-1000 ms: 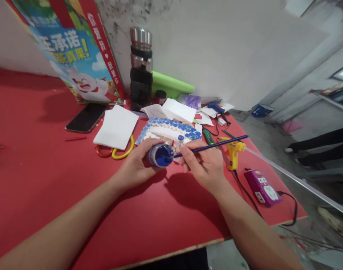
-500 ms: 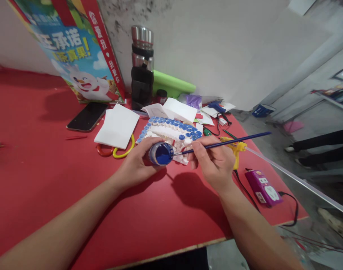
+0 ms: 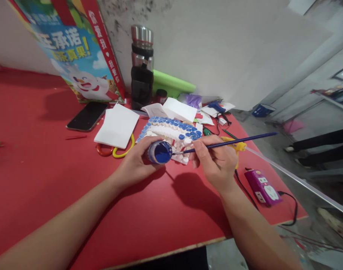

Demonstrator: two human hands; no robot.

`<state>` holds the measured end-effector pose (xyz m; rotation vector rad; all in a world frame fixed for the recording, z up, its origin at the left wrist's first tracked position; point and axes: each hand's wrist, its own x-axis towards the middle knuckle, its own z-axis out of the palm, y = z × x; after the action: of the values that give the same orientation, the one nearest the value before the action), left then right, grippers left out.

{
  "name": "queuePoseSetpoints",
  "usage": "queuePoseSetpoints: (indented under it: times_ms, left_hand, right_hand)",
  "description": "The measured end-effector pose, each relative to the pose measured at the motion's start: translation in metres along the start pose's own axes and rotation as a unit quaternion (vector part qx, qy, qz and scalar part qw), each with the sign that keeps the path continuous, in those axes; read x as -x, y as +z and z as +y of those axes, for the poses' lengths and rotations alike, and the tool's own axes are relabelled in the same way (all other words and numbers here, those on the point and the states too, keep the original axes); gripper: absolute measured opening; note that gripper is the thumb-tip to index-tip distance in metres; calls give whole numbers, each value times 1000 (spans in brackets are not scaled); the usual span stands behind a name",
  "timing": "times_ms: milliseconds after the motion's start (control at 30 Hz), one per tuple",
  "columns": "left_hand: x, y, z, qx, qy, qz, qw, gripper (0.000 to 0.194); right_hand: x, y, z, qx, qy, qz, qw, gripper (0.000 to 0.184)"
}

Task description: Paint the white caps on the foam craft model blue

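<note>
My left hand (image 3: 139,159) is wrapped round a small jar of blue paint (image 3: 161,153), its mouth tilted toward me. Between thumb and fingers, my right hand (image 3: 215,161) pinches a paintbrush (image 3: 230,142) with a dark blue handle. The bristles are at the jar's right rim; whether they touch it I cannot tell. Behind both hands lies a white craft piece (image 3: 166,131) edged with rows of small rounded pieces, many painted blue and others still white. My hands hide part of its near side.
Scissors (image 3: 123,153) lie partly under white paper (image 3: 116,125), near a phone (image 3: 87,116). A tall bottle (image 3: 142,71) and printed bag (image 3: 84,56) stand at the back. To the right are a yellow glue gun (image 3: 240,146), a purple power strip (image 3: 263,187) and cords.
My right hand has moved right, drawing the brush tip out of the paint to the jar's rim. My left hand keeps its hold, with the jar turned slightly.
</note>
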<state>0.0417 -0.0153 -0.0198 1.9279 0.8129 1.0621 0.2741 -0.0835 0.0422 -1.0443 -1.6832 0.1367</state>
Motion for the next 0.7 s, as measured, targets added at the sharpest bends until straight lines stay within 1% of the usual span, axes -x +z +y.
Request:
queuePoseSetpoints:
  times_ms: [167,267,333,400,467,533,567,633,700]
  left_hand:
    - [1,0,0,5,-9,-4,1000,59]
    - [1,0,0,6,-21,-2,1000,59]
    - [1,0,0,6,-23,1,1000,59]
    - [1,0,1,2,-22,3,1000,60]
    - [0,0,2,-2,-19,3,1000,60]
    - [0,-1,1,-7,-18,1,1000,60]
    - [0,-1,1,-10,-18,0,1000,60]
    - [0,-1,0,-15,-15,0,1000,60]
    - [0,-1,-2,-16,-12,2,1000,60]
  right_hand:
    - [1,1,2,-4,1,-20,1000,19]
    - [1,-2,4,-3,1,-16,1000,21]
    - [1,-5,4,-18,13,-4,1000,22]
    - [1,-9,6,-48,36,28,998,20]
    - [0,-12,9,-66,51,91,992,19]
    - [-2,-15,13,-64,48,161,984,19]
    - [-3,-16,16,-56,44,186,980,20]
    - [-5,-18,19,-39,40,206,977,23]
    - [-6,-17,21,-19,45,196,979,25]
